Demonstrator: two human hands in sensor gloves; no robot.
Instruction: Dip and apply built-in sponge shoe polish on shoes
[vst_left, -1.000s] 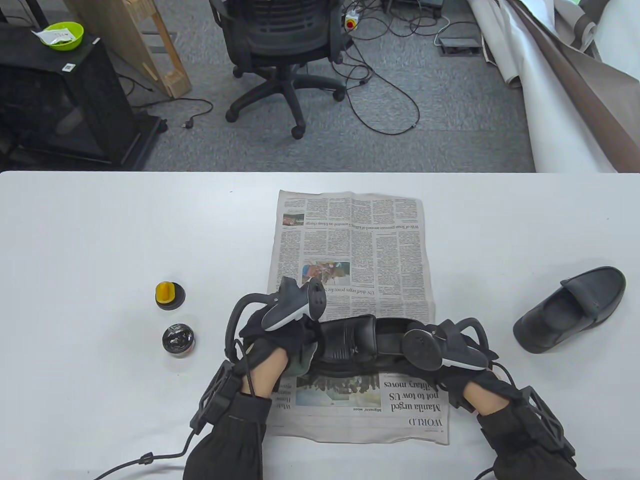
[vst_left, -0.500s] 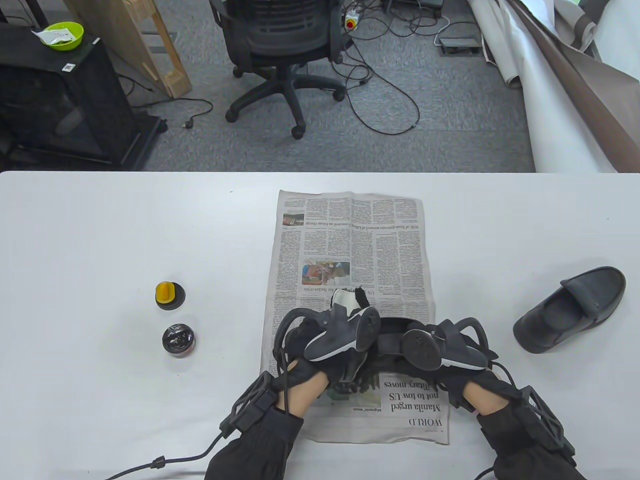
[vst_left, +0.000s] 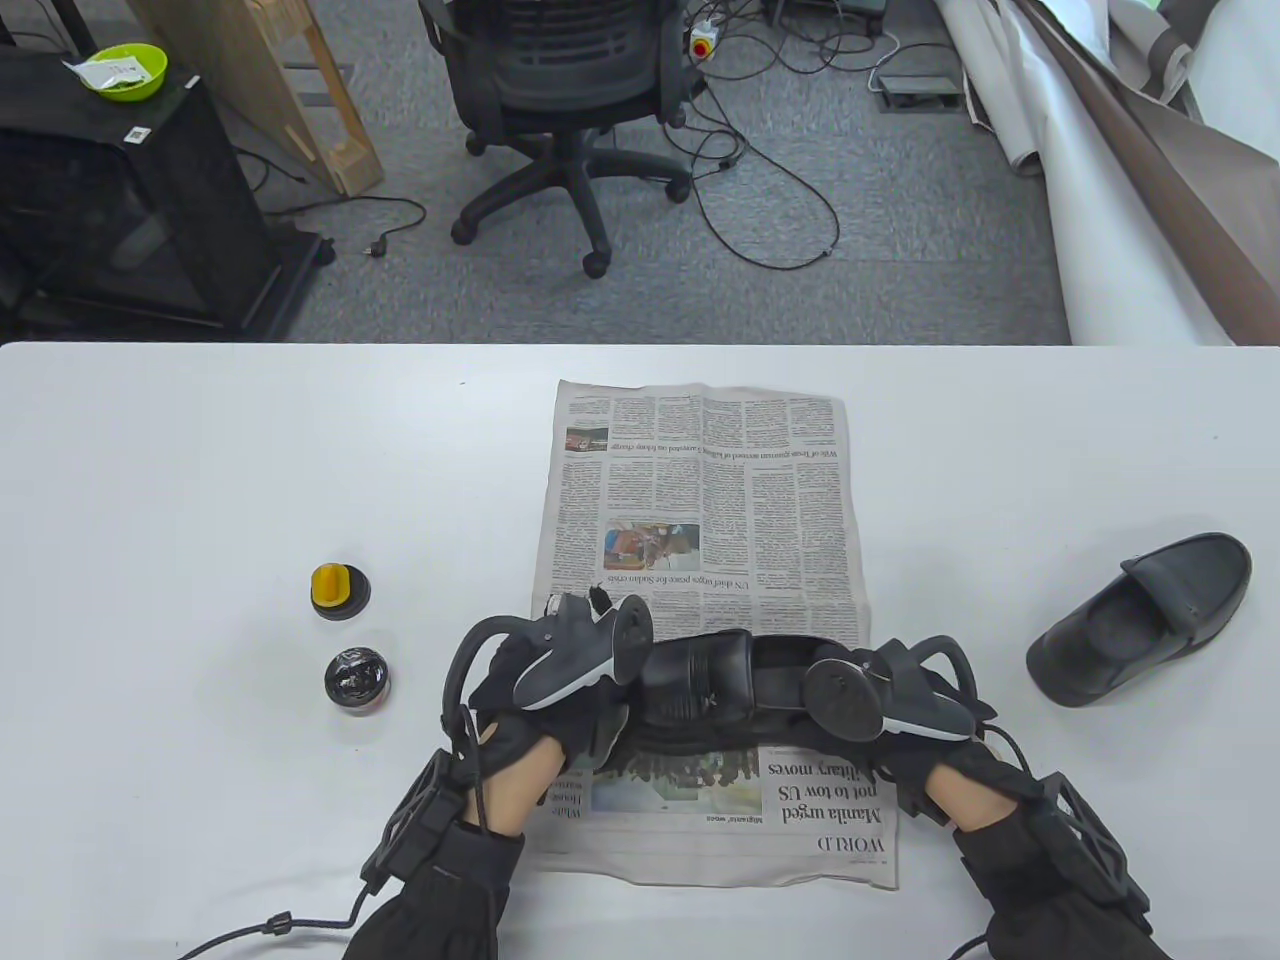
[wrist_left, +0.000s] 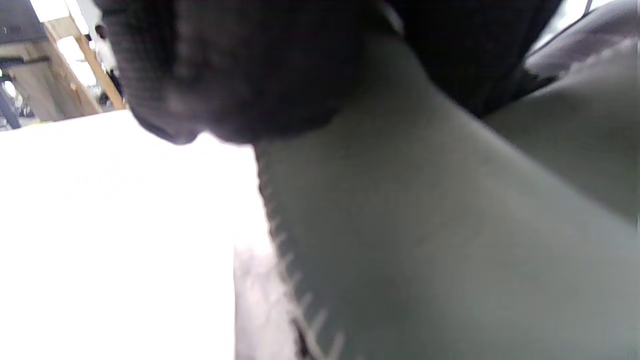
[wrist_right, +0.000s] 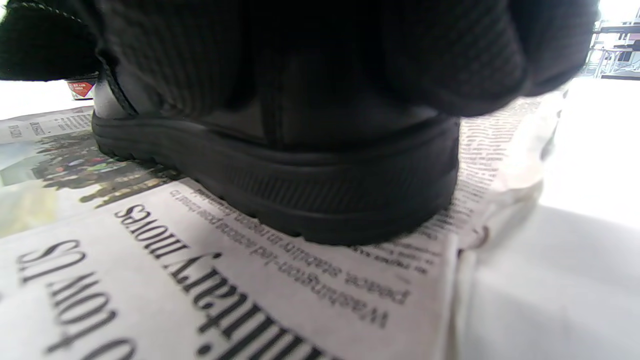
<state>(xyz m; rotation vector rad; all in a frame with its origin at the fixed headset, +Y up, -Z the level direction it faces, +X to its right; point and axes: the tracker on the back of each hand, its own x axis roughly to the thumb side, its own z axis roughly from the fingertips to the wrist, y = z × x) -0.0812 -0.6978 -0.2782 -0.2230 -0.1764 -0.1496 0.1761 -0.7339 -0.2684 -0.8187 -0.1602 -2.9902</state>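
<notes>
Lying sideways on the newspaper (vst_left: 700, 480), the black shoe (vst_left: 700, 690) was gripped at its heel by the right hand (vst_left: 900, 700); whether the left hand (vst_left: 550, 700) at the toe held anything could not be told

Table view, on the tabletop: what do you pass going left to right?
Polish jar → left hand → shoe on newspaper → right hand → second shoe. The yellow-topped lid sits above the jar, so it is left out.

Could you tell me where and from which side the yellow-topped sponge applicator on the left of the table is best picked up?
Pinch the yellow knob of the applicator from straight above: it stands upright, apart from the open polish tin.
</notes>
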